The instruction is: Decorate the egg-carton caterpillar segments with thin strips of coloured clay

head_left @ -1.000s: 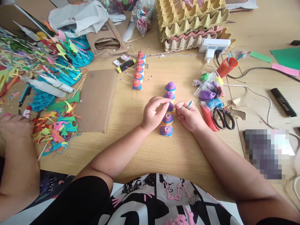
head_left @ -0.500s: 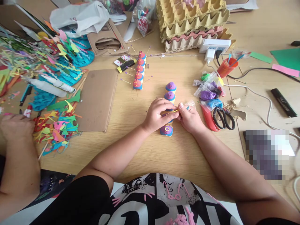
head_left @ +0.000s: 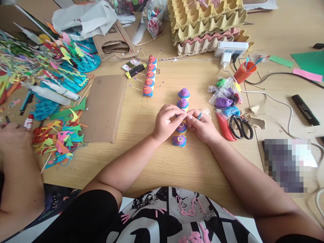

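A row of purple and blue egg-carton cups (head_left: 179,140) stands on the table in front of me, with yellow rings on the two nearest cups. My left hand (head_left: 169,120) and my right hand (head_left: 201,124) meet above the middle of the row, fingertips pinched together. Whatever lies between the fingertips is too small to make out. A small blue tool (head_left: 199,116) sticks out from my right hand. Farther back on the left stands a finished-looking row of red and blue cups (head_left: 148,90) with smiling faces and pin-like sticks at the sides.
Cardboard (head_left: 105,108) and colourful paper scraps (head_left: 63,136) lie left, near another person's hand (head_left: 12,136). Egg trays (head_left: 207,25) are stacked at the back. To the right are black-handled scissors (head_left: 241,127), clay bags (head_left: 224,101), an orange cup (head_left: 244,72) and cables.
Both hands have shifted slightly left, with fingertips closer together. The yellow strip between them no longer shows, and the ring on the second-nearest cup is now visible. The other person's hand has moved slightly.
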Demonstrator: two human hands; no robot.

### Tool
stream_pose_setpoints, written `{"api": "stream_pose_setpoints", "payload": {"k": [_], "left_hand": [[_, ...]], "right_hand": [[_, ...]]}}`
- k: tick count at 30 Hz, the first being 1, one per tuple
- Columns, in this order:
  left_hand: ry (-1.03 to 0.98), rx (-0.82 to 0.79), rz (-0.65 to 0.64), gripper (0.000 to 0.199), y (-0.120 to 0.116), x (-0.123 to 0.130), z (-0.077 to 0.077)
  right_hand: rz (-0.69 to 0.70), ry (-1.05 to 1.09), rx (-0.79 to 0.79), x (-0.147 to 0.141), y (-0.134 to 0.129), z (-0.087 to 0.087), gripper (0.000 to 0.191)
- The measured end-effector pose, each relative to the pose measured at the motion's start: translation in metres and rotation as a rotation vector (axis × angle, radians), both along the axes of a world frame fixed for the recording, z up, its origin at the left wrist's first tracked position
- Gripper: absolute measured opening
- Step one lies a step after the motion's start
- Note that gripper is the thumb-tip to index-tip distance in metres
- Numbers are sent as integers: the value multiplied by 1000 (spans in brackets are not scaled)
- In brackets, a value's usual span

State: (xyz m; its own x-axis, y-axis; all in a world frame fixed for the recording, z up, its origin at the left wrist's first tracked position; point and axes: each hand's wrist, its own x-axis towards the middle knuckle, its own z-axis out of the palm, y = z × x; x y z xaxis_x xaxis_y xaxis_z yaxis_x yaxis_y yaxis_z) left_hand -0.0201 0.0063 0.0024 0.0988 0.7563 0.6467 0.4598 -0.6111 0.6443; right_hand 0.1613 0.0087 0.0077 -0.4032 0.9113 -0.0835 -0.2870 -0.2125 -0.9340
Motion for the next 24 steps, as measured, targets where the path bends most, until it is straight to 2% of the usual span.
{"api": "stream_pose_setpoints", "payload": {"k": [10, 14, 19, 24], "left_hand": [[-7, -18, -88, 23, -2, 1, 1], [-82, -46, -96, 14, -1, 3, -1], [-168, -142, -82, 17, -1, 3, -2], [-246, -146, -83, 18, 1, 2, -4]], "right_hand": [[-60, -5, 8, -1, 0, -3, 53], [-53, -36, 47, -1, 0, -2, 56], [-30, -84, 53, -1, 0, -4, 63], [-13, -26, 30, -1, 0, -3, 60]]}}
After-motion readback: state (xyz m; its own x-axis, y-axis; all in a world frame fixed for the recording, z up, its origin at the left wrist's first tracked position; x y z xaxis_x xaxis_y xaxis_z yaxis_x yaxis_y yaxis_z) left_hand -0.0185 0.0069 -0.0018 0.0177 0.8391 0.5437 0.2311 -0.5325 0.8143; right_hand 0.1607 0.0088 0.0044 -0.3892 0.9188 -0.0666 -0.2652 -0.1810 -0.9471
